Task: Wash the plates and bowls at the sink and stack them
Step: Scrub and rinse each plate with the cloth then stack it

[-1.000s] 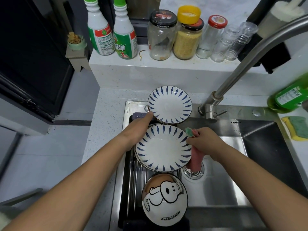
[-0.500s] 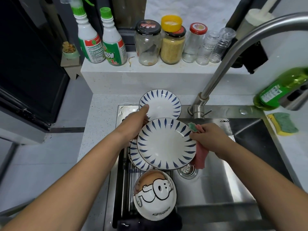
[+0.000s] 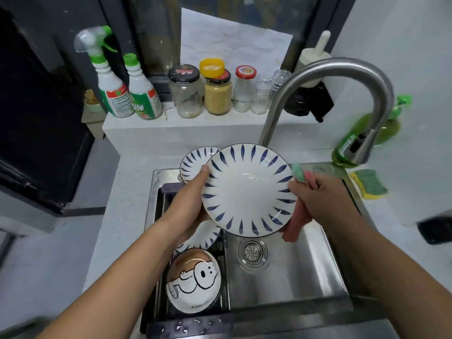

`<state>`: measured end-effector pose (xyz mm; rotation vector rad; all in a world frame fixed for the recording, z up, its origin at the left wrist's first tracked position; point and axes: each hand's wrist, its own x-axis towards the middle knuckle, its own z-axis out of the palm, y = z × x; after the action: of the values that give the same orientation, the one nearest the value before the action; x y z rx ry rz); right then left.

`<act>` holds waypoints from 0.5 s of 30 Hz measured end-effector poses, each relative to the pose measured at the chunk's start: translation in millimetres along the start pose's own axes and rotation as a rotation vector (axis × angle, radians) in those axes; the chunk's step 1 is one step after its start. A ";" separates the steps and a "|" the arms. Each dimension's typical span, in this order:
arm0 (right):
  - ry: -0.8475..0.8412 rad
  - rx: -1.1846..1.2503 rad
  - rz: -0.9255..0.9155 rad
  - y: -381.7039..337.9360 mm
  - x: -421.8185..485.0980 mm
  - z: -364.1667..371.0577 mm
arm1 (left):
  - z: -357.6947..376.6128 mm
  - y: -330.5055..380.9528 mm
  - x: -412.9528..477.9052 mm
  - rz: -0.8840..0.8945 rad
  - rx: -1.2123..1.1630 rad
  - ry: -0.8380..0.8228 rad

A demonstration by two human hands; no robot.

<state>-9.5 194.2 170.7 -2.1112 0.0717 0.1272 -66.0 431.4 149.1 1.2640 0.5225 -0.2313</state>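
The washing looked barely begun: over the sink [image 3: 293, 285], left hand [image 3: 193, 192] fingers gripped the striped plate [image 3: 247, 189], the right hand [image 3: 320, 194] pinched a pink cloth [image 3: 297, 223] against its rim, while other plates [image 3: 193, 160] and the cartoon bowl [image 3: 193, 280] waited, apparently unwashed.

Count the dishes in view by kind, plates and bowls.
Plates: 3 (held plate, back plate, rack plate; I cannot tell whether more are stacked under that one)
Bowl: 1
Total: 4
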 end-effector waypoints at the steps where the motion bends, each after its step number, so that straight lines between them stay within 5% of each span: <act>1: 0.002 -0.010 -0.038 0.2 -3.1 -10.5 | 8.7 -1.6 -7.9 0.018 -0.010 0.008; 5: -0.050 0.120 -0.056 -1.2 -15.4 -57.5 | 48.9 -5.3 -35.1 0.117 0.020 0.103; 11: -0.426 0.197 -0.034 6.7 -31.3 -141.2 | 100.2 0.6 -71.9 0.350 0.214 0.332; 15: -0.334 0.109 -0.160 16.5 -25.0 -178.4 | 135.5 12.0 -95.0 0.443 0.292 0.381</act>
<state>-25.0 33.0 251.2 -1.9516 -0.2829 0.3688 -109.1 295.6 234.1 1.6862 0.5276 0.3236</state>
